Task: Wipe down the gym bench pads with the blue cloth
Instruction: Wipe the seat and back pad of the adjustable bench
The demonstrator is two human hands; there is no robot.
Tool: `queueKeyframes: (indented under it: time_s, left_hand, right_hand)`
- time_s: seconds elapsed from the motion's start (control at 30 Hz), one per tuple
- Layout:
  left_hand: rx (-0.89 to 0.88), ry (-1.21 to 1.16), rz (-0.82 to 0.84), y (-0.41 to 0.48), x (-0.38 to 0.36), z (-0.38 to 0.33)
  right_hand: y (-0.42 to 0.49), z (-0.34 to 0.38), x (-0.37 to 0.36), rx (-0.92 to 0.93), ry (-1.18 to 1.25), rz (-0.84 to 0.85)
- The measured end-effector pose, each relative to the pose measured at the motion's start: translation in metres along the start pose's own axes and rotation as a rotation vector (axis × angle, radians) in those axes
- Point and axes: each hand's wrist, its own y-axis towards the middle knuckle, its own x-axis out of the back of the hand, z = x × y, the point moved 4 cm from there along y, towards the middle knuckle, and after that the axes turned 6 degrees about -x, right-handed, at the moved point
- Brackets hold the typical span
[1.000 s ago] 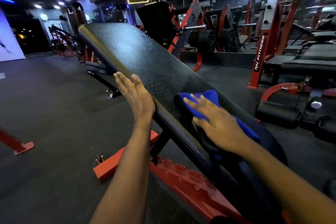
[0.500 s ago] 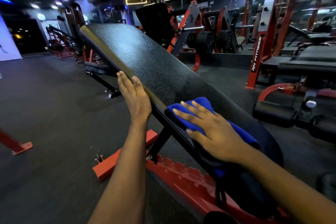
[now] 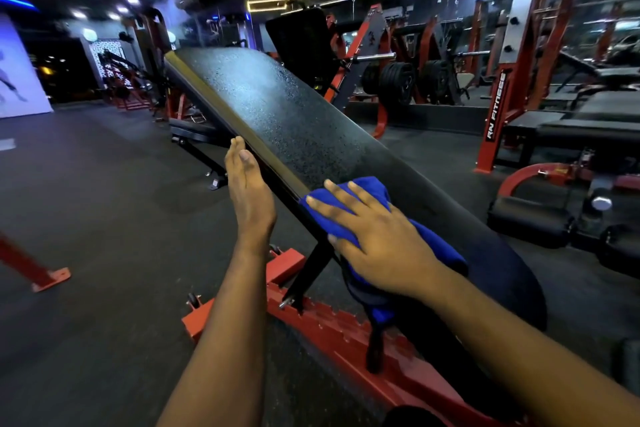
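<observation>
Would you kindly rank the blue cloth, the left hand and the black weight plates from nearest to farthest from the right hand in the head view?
1. blue cloth: directly under the right hand, on the bench pad.
2. left hand: to its left, against the pad's side edge.
3. black weight plates: far behind, on a rack past the bench.

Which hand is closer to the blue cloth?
Right. The right hand lies flat on the blue cloth; the left hand sits at the side edge of the bench pad.

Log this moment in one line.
step: pad wipe | right hand: flat on cloth, pad's left edge | left hand: open, beside pad edge
</observation>
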Motion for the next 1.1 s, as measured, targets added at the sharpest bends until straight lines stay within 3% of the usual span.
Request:
queueKeyframes:
  time_s: [0.23,0.43,0.67,0.87,1.0,1.1]
  left_hand:
    - [-0.046,0.090,-0.032,0.025,0.007,0.001]
    - [0.085,0.226,0.118,0.066,-0.015,0.006]
    - [0.062,0.173,0.079,0.064,-0.020,0.017]
    - [0.059,0.150,0.066,0.064,-0.021,0.019]
    - [0.061,0.156,0.056,0.065,-0.022,0.022]
    - [0.059,0.142,0.042,0.064,-0.022,0.023]
  right_hand:
    - [-0.038,-0.004,-0.007,0.017,-0.022,-0.029]
    - [0.050,0.006,-0.003,-0.092,0.110,0.006]
    - [0.002,0.001,-0.008,-0.026,0.027,-0.044]
    - [0.094,-0.001,-0.004,-0.155,0.134,0.021]
    - [0.059,0.000,-0.009,-0.103,0.097,-0.047]
    - [0.070,-0.010,-0.008,-0.110,0.121,-0.008]
